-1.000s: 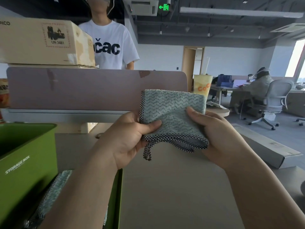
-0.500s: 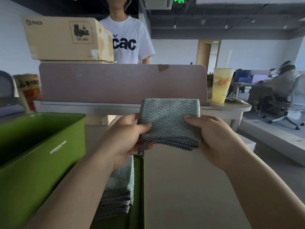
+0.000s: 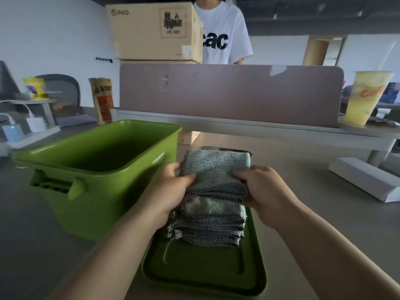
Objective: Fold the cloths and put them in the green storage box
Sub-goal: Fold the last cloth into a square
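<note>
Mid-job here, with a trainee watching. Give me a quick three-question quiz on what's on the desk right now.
1. True or false: the stack of folded cloths lies inside the green storage box.
2. Who holds the folded cloth over the stack? A) left hand only B) right hand only C) both hands
3. Fill in: in the head view, the green storage box stands to the ___ of the green lid.
Key: 1 false, the stack lies on the green lid; 2 C; 3 left.
</note>
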A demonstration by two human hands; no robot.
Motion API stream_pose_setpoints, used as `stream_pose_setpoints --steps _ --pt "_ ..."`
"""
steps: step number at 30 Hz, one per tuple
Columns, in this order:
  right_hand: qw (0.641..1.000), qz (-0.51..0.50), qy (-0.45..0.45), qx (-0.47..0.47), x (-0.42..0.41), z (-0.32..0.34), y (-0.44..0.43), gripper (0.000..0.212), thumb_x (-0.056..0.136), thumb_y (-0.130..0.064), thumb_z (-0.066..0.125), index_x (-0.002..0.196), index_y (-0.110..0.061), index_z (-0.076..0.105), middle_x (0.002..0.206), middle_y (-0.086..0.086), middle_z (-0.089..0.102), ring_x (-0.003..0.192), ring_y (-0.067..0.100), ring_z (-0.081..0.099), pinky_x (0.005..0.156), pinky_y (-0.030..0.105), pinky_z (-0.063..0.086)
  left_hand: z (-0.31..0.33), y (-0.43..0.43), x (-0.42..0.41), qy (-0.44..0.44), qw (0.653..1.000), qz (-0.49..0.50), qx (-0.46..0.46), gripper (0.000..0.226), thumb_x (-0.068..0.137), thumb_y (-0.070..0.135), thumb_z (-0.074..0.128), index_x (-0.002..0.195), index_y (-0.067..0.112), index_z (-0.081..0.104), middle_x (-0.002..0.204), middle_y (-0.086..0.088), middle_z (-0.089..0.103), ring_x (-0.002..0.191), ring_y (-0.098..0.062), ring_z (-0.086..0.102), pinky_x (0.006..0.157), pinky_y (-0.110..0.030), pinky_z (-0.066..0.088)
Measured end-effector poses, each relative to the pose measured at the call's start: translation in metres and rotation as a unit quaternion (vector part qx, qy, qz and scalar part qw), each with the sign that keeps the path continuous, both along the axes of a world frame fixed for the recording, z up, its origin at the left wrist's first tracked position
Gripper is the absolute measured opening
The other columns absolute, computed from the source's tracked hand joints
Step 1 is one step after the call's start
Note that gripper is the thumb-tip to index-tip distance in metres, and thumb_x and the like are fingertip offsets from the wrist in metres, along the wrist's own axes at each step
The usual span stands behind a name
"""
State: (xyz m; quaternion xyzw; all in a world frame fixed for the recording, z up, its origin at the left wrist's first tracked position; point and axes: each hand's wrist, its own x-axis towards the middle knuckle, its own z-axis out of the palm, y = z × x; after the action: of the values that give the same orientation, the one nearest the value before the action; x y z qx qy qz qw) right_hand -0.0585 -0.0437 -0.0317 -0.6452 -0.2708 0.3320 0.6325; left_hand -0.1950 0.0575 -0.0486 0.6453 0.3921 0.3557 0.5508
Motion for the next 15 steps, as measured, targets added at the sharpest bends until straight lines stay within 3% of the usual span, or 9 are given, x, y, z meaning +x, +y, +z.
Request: stream_pose_setpoints --steps 2,5,10,12,15 --pt "0.999 -0.008 -0.023 -0.029 -0.002 -0.009 0.006 0.013 0.089 -0.003 0.055 0.098 0.001 0.064 0.096 0.023 0.072 0.075 0.030 0.068 0.070 0.046 0.058 -0.006 0.001 -0.003 0.026 0.999 0.012 0.014 0.039 0.089 0.018 0.064 0.127 0.020 0.053 0.100 0.002 0.068 0.089 -0.020 0.068 0.086 -0.040 0.054" --pt "0.997 -0.006 -0.055 -0.058 0.002 -0.019 0.011 0.014 0.088 -0.004 0.056 0.096 0.002 0.066 0.089 0.024 0.069 0.070 0.028 0.063 0.057 0.034 0.055 -0.014 0.003 -0.005 0.051 0.999 0.014 0.013 0.042 0.090 0.017 0.063 0.130 0.016 0.052 0.099 0.002 0.068 0.092 -0.022 0.068 0.091 -0.043 0.052" --pt "0.991 -0.002 -0.112 -0.079 0.009 -0.029 0.015 0.008 0.084 -0.011 0.066 0.087 -0.005 0.071 0.092 0.025 0.071 0.063 0.028 0.062 0.059 0.035 0.055 -0.021 0.005 -0.007 0.082 0.996 0.014 0.019 0.034 0.086 0.021 0.063 0.119 0.015 0.059 0.104 -0.001 0.072 0.086 -0.025 0.070 0.084 -0.046 0.056" --pt "0.987 -0.011 -0.137 -0.083 0.009 -0.031 0.015 0.008 0.083 -0.013 0.069 0.086 -0.006 0.072 0.090 0.024 0.072 0.062 0.030 0.064 0.058 0.035 0.053 -0.024 0.005 -0.007 0.091 0.995 0.017 0.036 0.031 0.085 0.022 0.063 0.116 0.017 0.061 0.101 0.000 0.072 0.080 -0.023 0.070 0.076 -0.039 0.058" --pt "0.981 -0.030 -0.172 -0.089 0.009 -0.033 0.015 0.006 0.082 -0.014 0.071 0.084 -0.008 0.072 0.088 0.022 0.073 0.074 0.038 0.071 0.059 0.039 0.056 -0.023 -0.002 -0.007 0.118 0.990 0.025 0.066 0.010 0.090 0.017 0.060 0.095 0.025 0.061 0.087 0.004 0.072 0.049 -0.010 0.064 0.048 -0.023 0.050"
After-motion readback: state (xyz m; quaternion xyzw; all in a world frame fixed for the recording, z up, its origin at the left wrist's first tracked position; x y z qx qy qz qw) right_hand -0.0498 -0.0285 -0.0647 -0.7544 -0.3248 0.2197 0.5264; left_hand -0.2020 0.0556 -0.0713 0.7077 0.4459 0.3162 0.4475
